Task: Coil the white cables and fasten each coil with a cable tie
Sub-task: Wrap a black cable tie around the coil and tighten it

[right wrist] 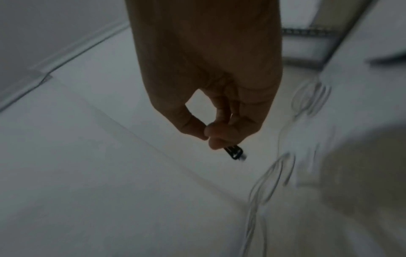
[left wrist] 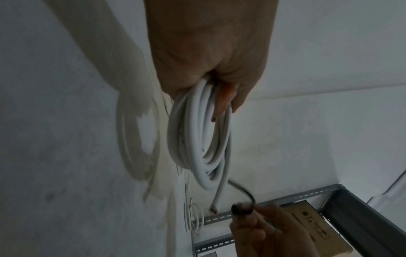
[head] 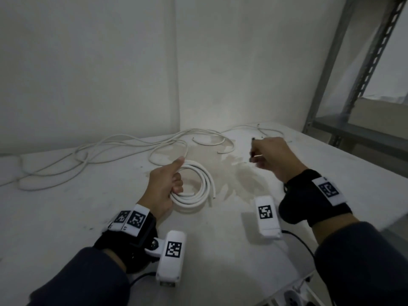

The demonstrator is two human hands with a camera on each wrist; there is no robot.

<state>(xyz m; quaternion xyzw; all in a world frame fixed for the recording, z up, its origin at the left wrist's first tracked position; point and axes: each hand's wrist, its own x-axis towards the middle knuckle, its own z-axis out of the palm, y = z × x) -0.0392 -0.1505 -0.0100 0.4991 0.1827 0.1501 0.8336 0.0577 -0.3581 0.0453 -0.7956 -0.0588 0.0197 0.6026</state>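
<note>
My left hand (head: 167, 184) grips a coil of thick white cable (head: 198, 191) at its left side, thumb stretched along the top, holding it just above the white table (head: 88, 213). In the left wrist view the coil (left wrist: 197, 142) hangs from my curled fingers (left wrist: 226, 97), its cut end (left wrist: 214, 207) dangling free. My right hand (head: 271, 155) hovers to the right of the coil and pinches a black cable tie (right wrist: 236, 153) between thumb and fingers; the tie's head (head: 253, 139) sticks up above the knuckles. Loose white cables (head: 106, 149) lie uncoiled across the back of the table.
Thinner white wires (head: 260, 129) lie at the table's back right. A grey metal shelving rack (head: 353, 89) stands right of the table, with a cardboard box (left wrist: 307, 224) on a shelf. A wall corner closes the back. A brownish stain (head: 234, 168) marks the tabletop.
</note>
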